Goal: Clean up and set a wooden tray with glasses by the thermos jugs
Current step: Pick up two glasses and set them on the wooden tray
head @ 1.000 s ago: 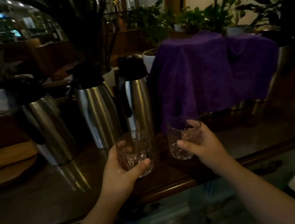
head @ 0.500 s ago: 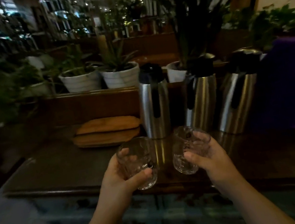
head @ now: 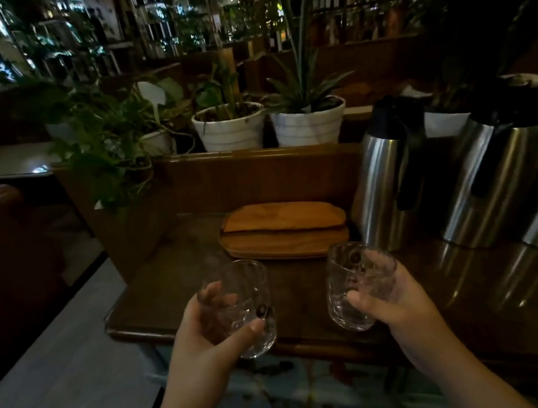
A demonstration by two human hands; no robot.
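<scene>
My left hand [head: 207, 344] grips a clear glass [head: 251, 306], held upright above the front edge of the dark wooden counter [head: 156, 295]. My right hand [head: 399, 306] grips a second clear glass [head: 354, 281] a little to the right at the same height. Two stacked wooden trays [head: 285, 232] lie on the counter just beyond the glasses, with nothing on them. Steel thermos jugs [head: 388, 180] with black tops stand in a row to the right of the trays.
White plant pots [head: 231, 129] sit on a wooden ledge [head: 254, 161] behind the counter. Leafy plants [head: 103, 144] hang over the counter's left end. A grey floor [head: 51, 390] runs along the left. Patterned cloth [head: 306, 402] shows below my arms.
The view has swung left: the purple cloth has left the frame, and the trays and jugs now lie ahead. Both hands keep their glasses, now spread further apart.
</scene>
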